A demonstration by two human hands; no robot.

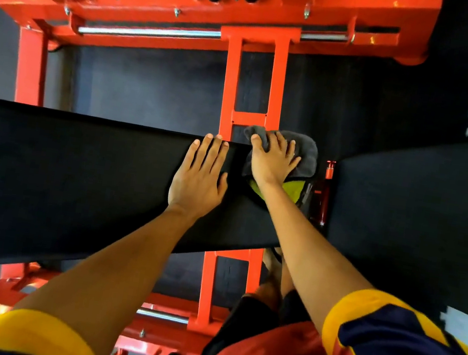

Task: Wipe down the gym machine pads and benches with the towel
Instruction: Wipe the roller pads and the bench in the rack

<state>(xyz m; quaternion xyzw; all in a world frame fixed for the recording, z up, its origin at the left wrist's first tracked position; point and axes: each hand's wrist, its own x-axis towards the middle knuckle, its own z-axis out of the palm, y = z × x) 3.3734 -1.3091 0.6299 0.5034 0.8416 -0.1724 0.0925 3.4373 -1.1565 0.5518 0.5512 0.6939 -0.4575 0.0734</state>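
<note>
A long black bench pad point(74, 183) runs across the middle of the head view, and a second black pad point(417, 220) continues to its right after a narrow gap. My left hand point(201, 177) lies flat on the long pad, fingers straight, reaching its far edge. Just to the right, my right hand point(273, 160) presses a grey towel point(306, 151) with a yellow-green underside onto the pad's right end. Its fingers are spread over the cloth.
An orange steel machine frame point(253, 67) with chrome rods stands under and behind the pads on dark rubber flooring point(149, 88). A red adjuster pin point(329, 173) shows in the gap between the pads. My leg and foot are below the bench at lower right.
</note>
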